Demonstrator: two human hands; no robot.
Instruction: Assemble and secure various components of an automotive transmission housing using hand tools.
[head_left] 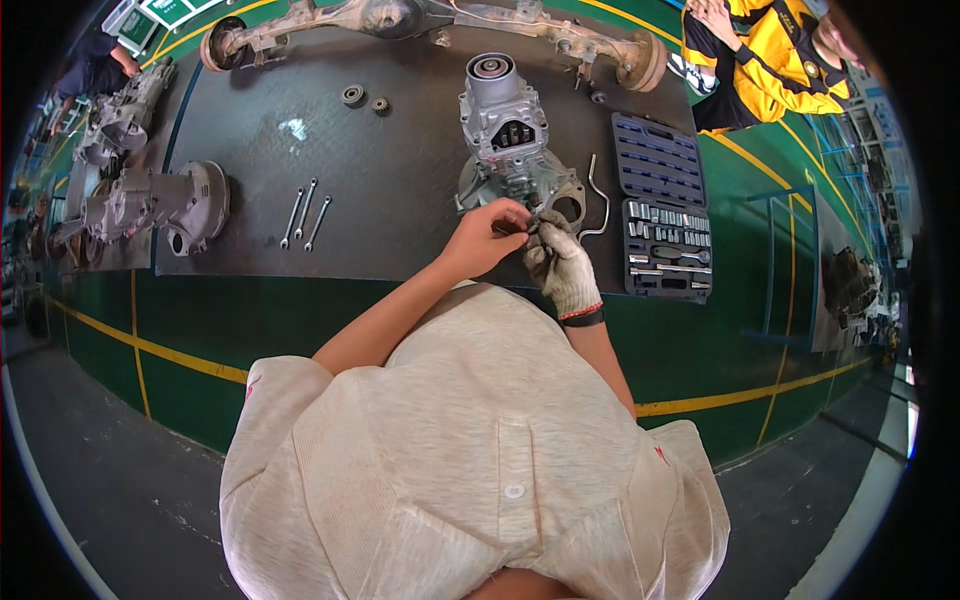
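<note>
A silver-grey gearbox (497,100) stands on the dark table in front of me, with an opening in its casing that shows gear parts inside. At its near end, my bare left hand (488,237) has its fingers curled and the fingertips close to the right hand. My right hand (562,265) wears a soiled white knitted glove with a red cuff edge, and its fingers are closed. Both sets of fingertips meet beside the flange with the round hole (570,208). Whatever they pinch is too small and too covered to name.
Right of the gearbox lie a bent metal crank handle (597,195) and an open socket set case (667,245). Several wrenches (305,215) and two small gears (353,96) lie to the left. Another gearbox housing (160,205) sits farther left. An axle (400,20) spans the back; a person (775,65) sits beyond.
</note>
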